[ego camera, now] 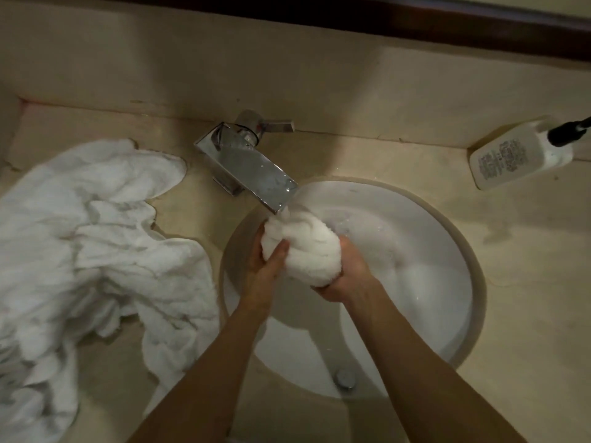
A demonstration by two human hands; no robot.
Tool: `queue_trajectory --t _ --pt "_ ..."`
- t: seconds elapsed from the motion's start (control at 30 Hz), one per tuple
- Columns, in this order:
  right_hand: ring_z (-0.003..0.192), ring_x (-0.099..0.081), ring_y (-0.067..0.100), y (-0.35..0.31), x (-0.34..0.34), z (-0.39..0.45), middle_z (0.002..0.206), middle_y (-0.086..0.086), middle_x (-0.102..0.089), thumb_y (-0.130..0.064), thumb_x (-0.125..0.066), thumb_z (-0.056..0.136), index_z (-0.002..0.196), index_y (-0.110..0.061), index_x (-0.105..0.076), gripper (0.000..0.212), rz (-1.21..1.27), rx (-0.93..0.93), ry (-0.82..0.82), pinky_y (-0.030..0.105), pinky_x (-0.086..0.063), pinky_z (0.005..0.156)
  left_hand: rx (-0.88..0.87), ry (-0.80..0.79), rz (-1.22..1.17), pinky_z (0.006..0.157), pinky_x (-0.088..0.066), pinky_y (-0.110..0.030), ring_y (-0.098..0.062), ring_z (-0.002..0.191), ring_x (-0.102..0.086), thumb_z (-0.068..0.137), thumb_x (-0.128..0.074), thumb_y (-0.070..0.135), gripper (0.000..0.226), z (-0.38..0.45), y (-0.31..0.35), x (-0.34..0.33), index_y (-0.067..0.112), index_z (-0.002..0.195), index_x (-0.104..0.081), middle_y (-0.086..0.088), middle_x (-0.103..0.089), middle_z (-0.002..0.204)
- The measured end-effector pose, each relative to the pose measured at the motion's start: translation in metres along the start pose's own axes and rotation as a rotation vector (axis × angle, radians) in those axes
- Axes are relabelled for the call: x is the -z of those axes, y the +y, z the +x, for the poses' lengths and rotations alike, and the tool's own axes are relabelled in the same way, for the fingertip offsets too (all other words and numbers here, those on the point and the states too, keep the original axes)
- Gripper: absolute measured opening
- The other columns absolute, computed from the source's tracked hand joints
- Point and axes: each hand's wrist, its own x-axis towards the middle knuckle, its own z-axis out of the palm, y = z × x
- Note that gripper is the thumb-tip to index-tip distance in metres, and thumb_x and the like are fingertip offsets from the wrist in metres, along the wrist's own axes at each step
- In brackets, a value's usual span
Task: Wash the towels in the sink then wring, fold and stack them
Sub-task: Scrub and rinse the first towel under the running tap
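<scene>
Both hands grip one bunched white towel (302, 249) over the round sink (447, 238) — left hand (268, 266) curled round its left end, right hand (347, 276) cupping it from below. The chrome faucet (252, 167) spout overhangs the towel, touching its top. Crumpled white towels (96, 244) cover the counter (527, 282) at left; a pump bottle (521, 155) lies at right.

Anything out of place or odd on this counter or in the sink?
The white pump bottle lies on its side at the counter's back right instead of standing. The towel pile is crumpled loosely on the left, one edge reaching the sink rim. Nothing looks damaged.
</scene>
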Motion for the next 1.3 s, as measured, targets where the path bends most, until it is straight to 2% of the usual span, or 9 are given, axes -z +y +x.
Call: queue_trajectory --t 0.17,0.27,0.57,0.7,0.8,0.9,1.03,1.17,1.3 --pt "0.089 -0.071 0.026 0.036 0.01 0.0 0.096 0.004 -0.073 -0.026 -0.072 0.083 0.104 -0.019 -0.066 0.023 -0.287 0.453 0.361 0.044 -0.061 0.081 0.087 0.122 0.258 0.077 -0.059 -0.033 -0.016 0.086 -0.072 0.079 -0.073 0.053 0.034 0.02 0.008 -0.002 0.024 0.098 -0.071 0.004 -0.075 0.089" --pt "0.083 -0.065 0.021 0.034 0.007 -0.015 0.089 -0.002 -0.065 -0.041 -0.066 0.073 0.099 -0.028 -0.056 0.03 -0.676 0.841 0.372 0.04 -0.057 0.071 0.299 0.145 0.364 0.063 -0.057 -0.024 -0.018 0.071 -0.07 0.087 -0.061 0.052 0.042 0.023 0.007 -0.009 0.011 0.09 -0.072 -0.007 -0.075 0.089" --pt "0.08 -0.056 0.022 0.027 0.022 -0.03 0.086 -0.001 -0.058 -0.041 -0.05 0.076 0.089 -0.017 -0.061 0.03 -1.427 1.404 0.318 0.028 -0.039 0.06 0.537 -0.36 0.378 0.052 -0.047 -0.016 -0.007 0.055 -0.056 0.094 -0.054 0.028 0.023 0.025 0.031 -0.009 0.015 0.075 -0.054 0.003 -0.058 0.063" --pt "0.082 -0.056 0.02 0.018 0.025 -0.031 0.088 -0.004 -0.058 -0.043 -0.052 0.081 0.094 -0.02 -0.055 0.026 -1.332 1.23 0.258 0.031 -0.043 0.064 0.492 -0.383 0.448 0.065 -0.049 -0.025 -0.017 0.063 -0.065 0.083 -0.06 0.049 0.038 0.014 0.038 -0.017 0.011 0.079 -0.068 -0.01 -0.067 0.072" --pt "0.086 -0.064 0.02 0.012 0.029 -0.031 0.093 -0.003 -0.063 -0.032 -0.066 0.087 0.106 -0.022 -0.052 0.026 -0.893 0.913 0.308 0.034 -0.052 0.07 0.493 -0.261 0.131 0.085 -0.049 -0.04 -0.031 0.098 -0.065 0.089 -0.06 0.053 0.051 0.015 0.024 0.0 0.012 0.116 -0.07 -0.014 -0.071 0.112" --pt "0.095 -0.07 0.031 0.009 0.042 -0.027 0.1 0.008 -0.071 -0.026 -0.066 0.089 0.12 -0.009 -0.062 0.036 -0.278 0.511 0.284 0.033 -0.055 0.068 0.248 -0.137 0.082 0.073 -0.056 -0.032 -0.024 0.089 -0.064 0.09 -0.067 0.036 0.043 0.0 0.011 0.017 0.015 0.128 -0.063 -0.013 -0.069 0.115" --pt "0.056 -0.07 0.029 0.021 0.045 -0.048 0.078 0.016 -0.073 -0.026 -0.063 0.088 0.089 0.001 -0.077 0.03 0.144 -0.009 0.098 0.03 -0.056 0.046 -0.124 -0.202 0.267 0.098 -0.049 -0.025 -0.004 0.115 -0.061 0.084 -0.067 0.049 0.061 -0.016 -0.002 0.01 0.028 0.139 -0.052 0.006 -0.063 0.129" --pt "0.057 -0.07 0.028 0.046 0.053 -0.054 0.075 0.016 -0.072 -0.026 -0.054 0.098 0.093 0.001 -0.071 0.033 0.19 -0.055 0.18 0.028 -0.055 0.046 -0.124 -0.339 0.467 0.09 -0.05 -0.022 -0.008 0.103 -0.066 0.073 -0.069 0.051 0.049 -0.018 0.006 -0.001 0.02 0.111 -0.071 0.005 -0.072 0.108" --pt "0.089 -0.068 0.031 0.06 0.052 -0.039 0.089 0.009 -0.07 -0.019 -0.058 0.096 0.09 -0.016 -0.067 0.011 -0.334 0.406 0.478 0.039 -0.056 0.077 0.335 0.061 0.242 0.07 -0.053 -0.033 -0.026 0.078 -0.071 0.08 -0.071 0.029 0.021 -0.022 -0.004 -0.021 0.009 0.084 -0.072 -0.007 -0.075 0.082"
